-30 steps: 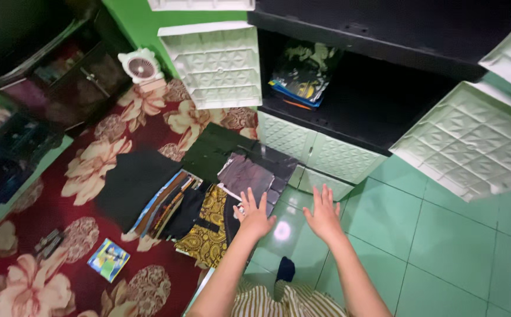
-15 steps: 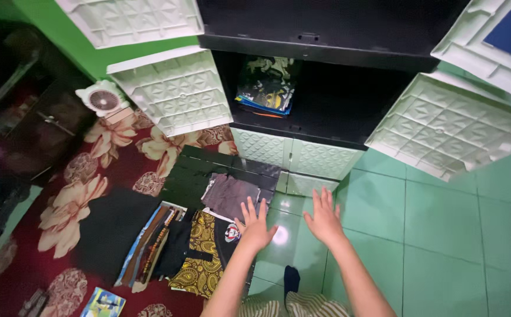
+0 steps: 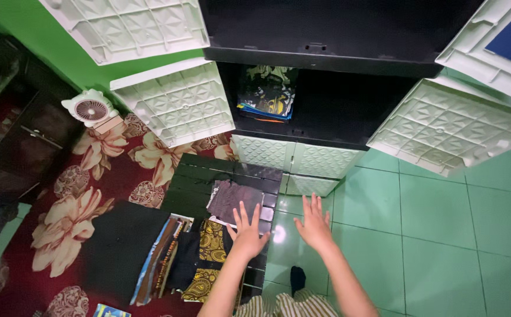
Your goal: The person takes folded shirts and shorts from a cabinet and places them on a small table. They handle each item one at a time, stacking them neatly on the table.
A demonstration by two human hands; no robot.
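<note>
My left hand [image 3: 245, 232] is held out flat with its fingers spread, hovering over the near edge of a folded dark grey garment [image 3: 234, 200] and a yellow and black patterned cloth [image 3: 211, 247]. My right hand [image 3: 314, 223] is also spread and empty, above the green tiled floor [image 3: 443, 235]. Both hands hold nothing. Ahead stands a black plastic cupboard [image 3: 337, 105] with pale green doors [image 3: 173, 103] swung wide. A small stack of folded clothes [image 3: 265, 95] lies on its middle shelf.
Several folded clothes lie in a row on a red floral rug [image 3: 91, 194], among them a black piece [image 3: 117, 246] and a dark green one [image 3: 194, 182]. A small white fan [image 3: 91, 110] stands by the green wall. A dark cabinet [image 3: 15, 135] is at the left.
The view has tilted up and to the right, so the cupboard now fills more of the frame. Both hands have stayed spread and empty, drifting slightly forward and left.
</note>
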